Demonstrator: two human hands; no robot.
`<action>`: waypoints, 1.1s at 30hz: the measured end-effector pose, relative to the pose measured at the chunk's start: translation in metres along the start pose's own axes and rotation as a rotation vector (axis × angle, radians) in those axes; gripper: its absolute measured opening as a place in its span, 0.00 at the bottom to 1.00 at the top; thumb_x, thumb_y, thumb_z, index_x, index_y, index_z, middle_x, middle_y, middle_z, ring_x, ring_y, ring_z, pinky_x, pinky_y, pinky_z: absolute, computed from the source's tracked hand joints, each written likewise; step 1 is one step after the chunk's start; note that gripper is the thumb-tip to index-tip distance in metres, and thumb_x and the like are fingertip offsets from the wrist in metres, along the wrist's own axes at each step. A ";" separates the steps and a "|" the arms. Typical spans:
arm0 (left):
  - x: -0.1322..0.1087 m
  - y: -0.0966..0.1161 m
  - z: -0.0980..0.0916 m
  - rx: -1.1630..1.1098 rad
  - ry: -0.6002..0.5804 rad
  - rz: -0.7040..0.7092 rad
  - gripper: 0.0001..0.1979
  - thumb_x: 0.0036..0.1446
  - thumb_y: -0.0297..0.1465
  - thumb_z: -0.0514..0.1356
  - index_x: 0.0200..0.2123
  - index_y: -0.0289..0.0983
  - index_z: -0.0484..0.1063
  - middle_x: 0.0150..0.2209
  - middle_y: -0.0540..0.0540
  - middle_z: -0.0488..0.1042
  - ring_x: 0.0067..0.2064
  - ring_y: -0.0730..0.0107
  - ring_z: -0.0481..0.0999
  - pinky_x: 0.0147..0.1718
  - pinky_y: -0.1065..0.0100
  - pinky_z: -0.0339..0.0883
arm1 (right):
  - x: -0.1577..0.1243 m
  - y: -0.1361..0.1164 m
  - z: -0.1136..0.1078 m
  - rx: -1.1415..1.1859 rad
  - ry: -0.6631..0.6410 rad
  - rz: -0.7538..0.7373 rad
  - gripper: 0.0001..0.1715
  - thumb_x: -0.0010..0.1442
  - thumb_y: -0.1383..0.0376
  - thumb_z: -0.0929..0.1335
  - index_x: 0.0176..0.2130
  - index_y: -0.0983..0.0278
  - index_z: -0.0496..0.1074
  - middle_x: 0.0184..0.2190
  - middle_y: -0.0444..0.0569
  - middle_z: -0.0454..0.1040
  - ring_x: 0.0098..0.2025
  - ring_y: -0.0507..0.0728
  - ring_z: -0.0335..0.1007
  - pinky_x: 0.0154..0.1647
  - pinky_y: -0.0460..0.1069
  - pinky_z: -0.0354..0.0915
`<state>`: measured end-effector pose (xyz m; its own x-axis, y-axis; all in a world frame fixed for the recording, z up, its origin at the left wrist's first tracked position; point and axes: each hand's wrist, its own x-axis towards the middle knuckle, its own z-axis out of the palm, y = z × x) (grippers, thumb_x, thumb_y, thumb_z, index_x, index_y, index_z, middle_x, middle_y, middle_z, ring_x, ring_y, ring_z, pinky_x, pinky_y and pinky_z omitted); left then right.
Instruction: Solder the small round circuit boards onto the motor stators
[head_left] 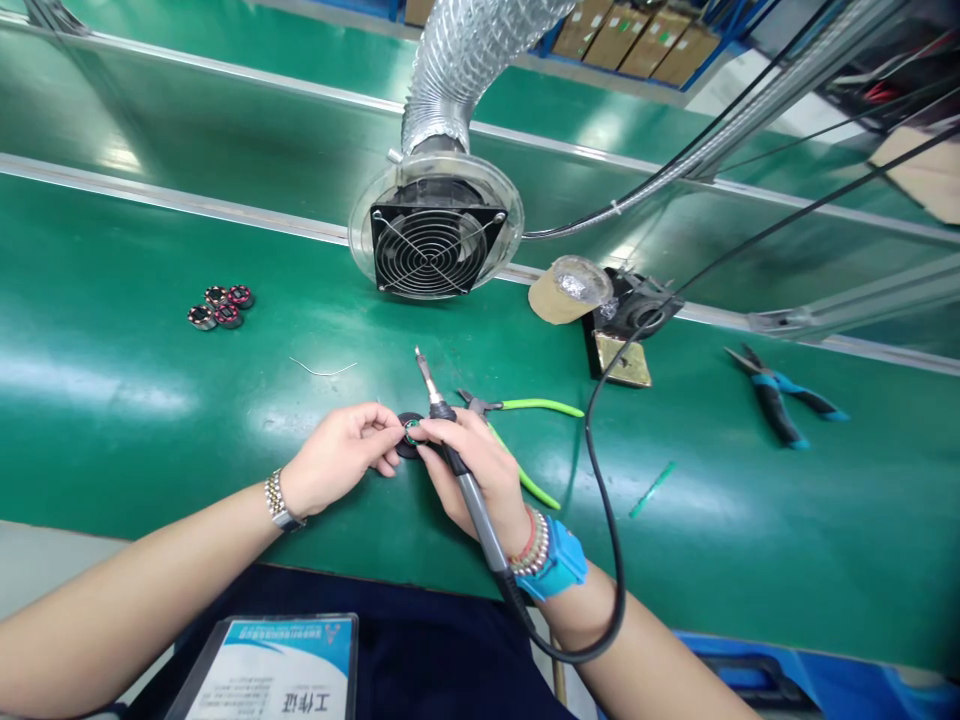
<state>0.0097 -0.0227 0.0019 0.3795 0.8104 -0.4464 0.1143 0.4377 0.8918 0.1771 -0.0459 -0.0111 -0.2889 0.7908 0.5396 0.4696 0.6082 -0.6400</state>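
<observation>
A small round part (410, 432) with a green circuit board and a dark rim lies between my two hands. My left hand (358, 447) is closed in a pinch at its left edge. My right hand (472, 465) holds a soldering iron (472, 500) across the palm, its metal tip pointing up and away from me. The right thumb and forefinger also touch the round part. Just right of it, flush cutters (536, 405) with green handles lie with jaws partly behind my right hand. A thin piece of wire (322, 372) rests beyond my left hand.
A fume extractor fan (429, 252) with a silver duct hangs ahead. Several small round parts (221, 306) sit at left. A solder roll (570, 290) and an iron stand with sponge (622, 360) are right of the fan. Blue-handled pliers (784, 395) lie farther right; the iron's cable (596, 440) loops nearby.
</observation>
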 end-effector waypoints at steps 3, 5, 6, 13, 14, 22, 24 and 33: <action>0.000 -0.001 -0.001 0.006 -0.011 -0.003 0.09 0.54 0.34 0.56 0.30 0.33 0.66 0.23 0.51 0.70 0.25 0.76 0.71 0.29 0.71 0.66 | 0.000 0.000 -0.001 0.023 0.014 0.025 0.23 0.53 0.77 0.65 0.47 0.60 0.64 0.37 0.50 0.73 0.43 0.56 0.67 0.43 0.54 0.66; 0.000 -0.001 -0.002 0.005 -0.021 -0.009 0.09 0.53 0.34 0.56 0.30 0.33 0.65 0.23 0.51 0.70 0.25 0.76 0.71 0.30 0.71 0.66 | 0.000 -0.001 -0.003 0.032 0.027 0.046 0.23 0.53 0.77 0.65 0.47 0.60 0.64 0.37 0.50 0.73 0.42 0.56 0.67 0.43 0.54 0.66; 0.000 -0.001 -0.002 0.003 -0.024 -0.011 0.09 0.53 0.34 0.56 0.29 0.33 0.65 0.23 0.51 0.70 0.26 0.76 0.71 0.30 0.70 0.66 | 0.000 -0.002 -0.004 0.034 0.032 0.053 0.22 0.53 0.77 0.65 0.47 0.60 0.64 0.36 0.50 0.73 0.42 0.56 0.67 0.43 0.54 0.66; 0.000 0.002 -0.002 -0.006 -0.026 -0.032 0.08 0.53 0.33 0.56 0.29 0.33 0.65 0.22 0.51 0.70 0.25 0.76 0.71 0.29 0.71 0.65 | 0.001 -0.007 -0.024 0.067 0.069 0.023 0.22 0.54 0.73 0.66 0.49 0.61 0.66 0.26 0.46 0.70 0.28 0.53 0.64 0.30 0.50 0.65; 0.000 0.002 -0.002 -0.002 -0.025 -0.034 0.08 0.54 0.33 0.55 0.29 0.33 0.65 0.22 0.51 0.70 0.24 0.77 0.70 0.29 0.72 0.64 | 0.001 -0.008 -0.028 0.079 0.072 0.005 0.23 0.54 0.72 0.66 0.50 0.62 0.65 0.27 0.47 0.70 0.28 0.53 0.64 0.30 0.50 0.64; -0.001 0.004 -0.003 0.094 -0.022 -0.052 0.08 0.55 0.33 0.53 0.28 0.35 0.64 0.17 0.55 0.65 0.19 0.80 0.64 0.20 0.76 0.57 | 0.004 -0.011 -0.042 0.249 0.079 0.141 0.13 0.51 0.74 0.65 0.36 0.62 0.73 0.22 0.45 0.68 0.25 0.53 0.61 0.27 0.51 0.60; 0.000 0.004 -0.003 0.096 -0.022 -0.055 0.08 0.54 0.33 0.53 0.28 0.35 0.64 0.17 0.55 0.65 0.19 0.80 0.63 0.20 0.76 0.57 | 0.005 -0.011 -0.042 0.277 0.049 0.149 0.13 0.50 0.74 0.65 0.35 0.63 0.73 0.21 0.45 0.67 0.24 0.52 0.60 0.26 0.50 0.58; 0.000 0.002 -0.003 0.092 -0.024 -0.052 0.08 0.54 0.34 0.53 0.28 0.35 0.64 0.18 0.55 0.65 0.20 0.79 0.64 0.21 0.76 0.57 | 0.005 -0.012 -0.040 0.266 0.009 0.172 0.11 0.49 0.75 0.65 0.33 0.64 0.74 0.20 0.45 0.66 0.23 0.52 0.59 0.24 0.50 0.57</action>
<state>0.0068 -0.0205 0.0030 0.3924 0.7776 -0.4913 0.2179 0.4403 0.8710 0.2039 -0.0521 0.0209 -0.2160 0.8838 0.4151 0.2754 0.4630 -0.8425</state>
